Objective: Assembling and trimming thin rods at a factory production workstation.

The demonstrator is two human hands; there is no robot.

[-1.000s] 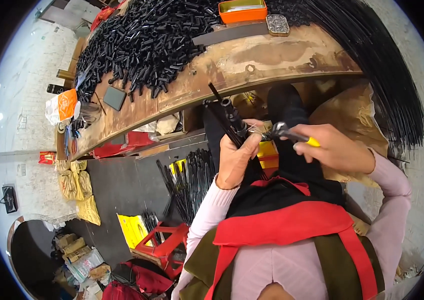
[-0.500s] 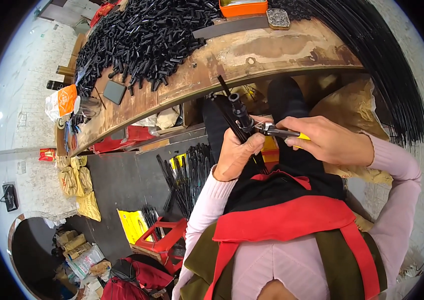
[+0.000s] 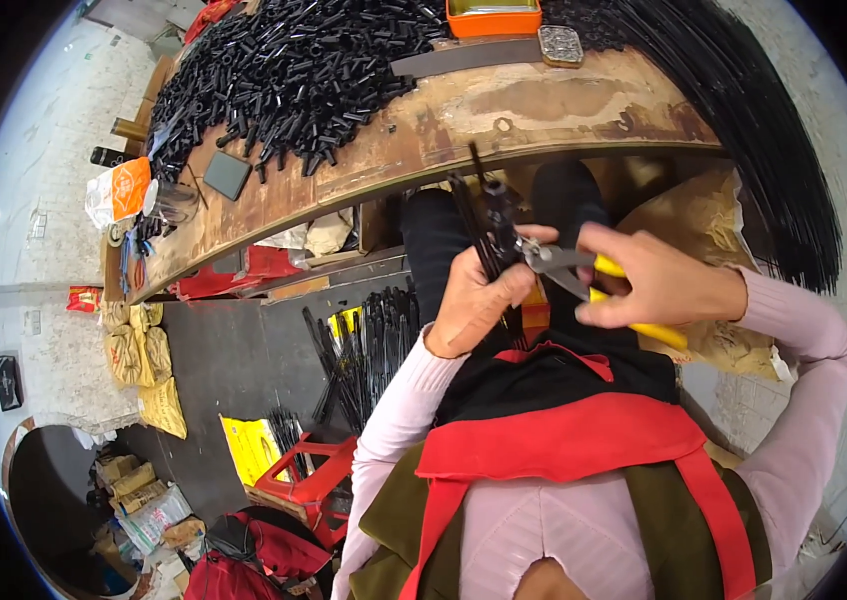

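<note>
A thin black rod assembly [image 3: 489, 225], seemingly light and stiff, stands upright in the closed left hand [image 3: 474, 300] below the workbench edge [image 3: 364, 175]. It looks best gripped low on the shaft. The right hand [image 3: 659, 280] squeezes yellow-handled pliers [image 3: 584, 275] whose nose meets the rod.

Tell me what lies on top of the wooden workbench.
On the workbench lie a heap of short black tubes, an orange tin, a small metal box and long black rods. The heap hides whatever is beneath.

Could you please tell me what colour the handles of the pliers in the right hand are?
Yellow; the pliers in the right hand show best in the head view.
</note>
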